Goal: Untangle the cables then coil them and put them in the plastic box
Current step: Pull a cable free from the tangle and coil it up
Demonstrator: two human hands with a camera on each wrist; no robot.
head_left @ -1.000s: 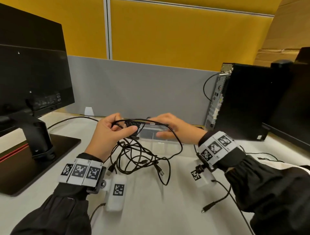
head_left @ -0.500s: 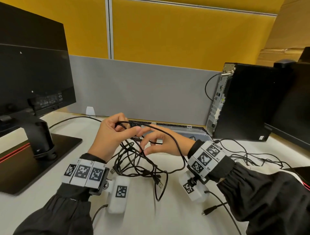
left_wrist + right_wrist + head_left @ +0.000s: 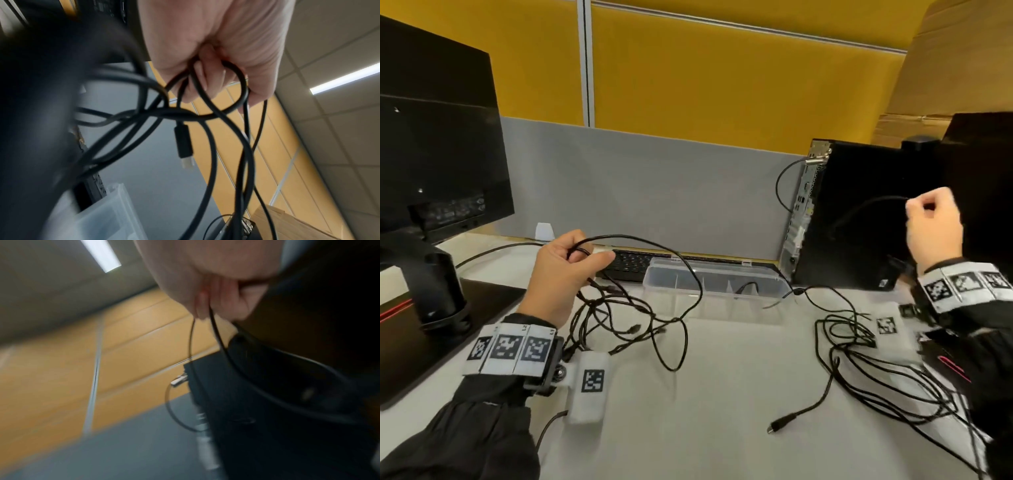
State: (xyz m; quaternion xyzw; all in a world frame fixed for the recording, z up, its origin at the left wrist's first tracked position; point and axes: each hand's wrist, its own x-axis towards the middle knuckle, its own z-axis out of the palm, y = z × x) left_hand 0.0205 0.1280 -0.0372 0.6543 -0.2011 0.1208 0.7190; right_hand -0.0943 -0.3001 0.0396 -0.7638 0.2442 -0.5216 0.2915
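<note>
My left hand (image 3: pixel 582 260) grips a tangle of black cables (image 3: pixel 626 308) held just above the desk; the loops hang down to the desk. In the left wrist view my curled fingers (image 3: pixel 205 76) hold several loops, and a USB plug (image 3: pixel 183 142) dangles below them. My right hand (image 3: pixel 928 219) is raised far right in front of the PC tower, pinching one thin black cable (image 3: pixel 873 204). That cable (image 3: pixel 213 331) runs between thumb and finger in the blurred right wrist view. The clear plastic box (image 3: pixel 674 274) stands open behind the tangle, with a bit of black cable showing in it.
A second heap of black cables (image 3: pixel 859 346) lies on the desk at right, one plug (image 3: pixel 777 426) trailing toward me. A monitor (image 3: pixel 431 154) on its stand (image 3: pixel 434 284) fills the left. A keyboard (image 3: pixel 633 263) sits behind the box, with the PC tower (image 3: pixel 859 240) at right.
My right hand has left the tangle beside my left hand and swung up and to the right, drawing one cable with it. My left hand keeps its hold.
</note>
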